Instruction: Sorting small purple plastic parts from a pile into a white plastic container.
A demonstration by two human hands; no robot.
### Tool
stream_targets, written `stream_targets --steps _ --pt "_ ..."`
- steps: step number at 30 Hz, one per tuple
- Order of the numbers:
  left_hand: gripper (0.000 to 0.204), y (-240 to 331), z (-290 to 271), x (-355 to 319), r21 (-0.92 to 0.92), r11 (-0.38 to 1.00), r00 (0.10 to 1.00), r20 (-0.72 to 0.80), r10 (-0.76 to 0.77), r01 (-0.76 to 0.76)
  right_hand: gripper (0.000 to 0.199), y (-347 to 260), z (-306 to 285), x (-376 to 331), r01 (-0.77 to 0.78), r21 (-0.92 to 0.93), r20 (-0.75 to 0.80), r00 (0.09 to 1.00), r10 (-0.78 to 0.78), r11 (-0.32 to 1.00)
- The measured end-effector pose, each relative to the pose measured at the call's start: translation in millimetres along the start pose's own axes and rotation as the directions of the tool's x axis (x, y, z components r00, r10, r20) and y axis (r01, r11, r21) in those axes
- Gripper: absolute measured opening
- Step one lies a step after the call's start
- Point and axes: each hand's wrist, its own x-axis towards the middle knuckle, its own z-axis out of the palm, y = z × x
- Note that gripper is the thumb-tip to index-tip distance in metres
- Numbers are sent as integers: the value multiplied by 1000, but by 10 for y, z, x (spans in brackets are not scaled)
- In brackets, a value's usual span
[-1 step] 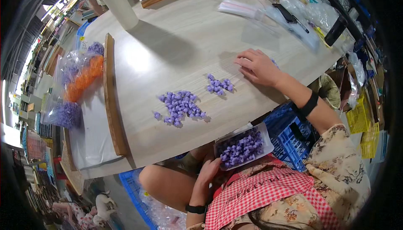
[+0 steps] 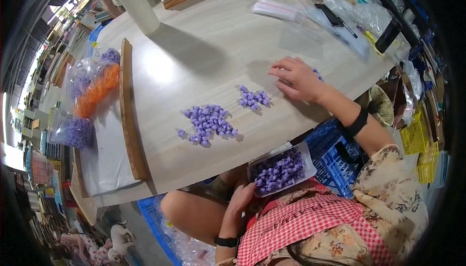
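My right hand (image 2: 297, 79) lies flat on the pale wooden table (image 2: 204, 48), fingers apart. A few small purple pieces (image 2: 318, 74) show just behind it. A small cluster of the same purple pieces (image 2: 253, 98) sits just left of its fingertips. A larger purple pile (image 2: 209, 123) lies further left, nearer the table's front edge. Below the table edge, my left hand (image 2: 239, 200) grips the lower corner of a white tray (image 2: 306, 161) full of purple pieces (image 2: 279, 171), held over my lap.
A wooden strip (image 2: 128, 111) lies along the table's left side, with clear bags of orange pieces (image 2: 94, 91) and purple pieces (image 2: 73, 132) beyond it. A white post (image 2: 133, 1), plastic bags, a black phone (image 2: 330, 15) and a black bottle (image 2: 388, 35) stand at the back. A blue crate (image 2: 335, 149) sits under the table.
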Motion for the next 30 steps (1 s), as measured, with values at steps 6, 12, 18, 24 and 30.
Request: stream_targets --steps 6,12,18,24,30 --pt "48 66 -12 -3 98 995 1000 -2 0 0 32 -334 92 90 -1 441 60 998 -28 897" --pt "45 118 -5 -63 34 999 1000 1 -23 23 29 -145 121 13 -93 450 120 992 42 888" --pt "34 114 6 -83 222 973 997 -10 72 -68 32 -263 77 159 -165 474 229 972 60 865" --pt "46 18 -49 -12 161 972 986 40 164 -169 35 -163 107 197 -115 447 170 985 42 887" --pt "48 -7 -25 24 -13 1000 1000 10 -25 25 39 -311 65 336 -138 428 261 965 24 893"
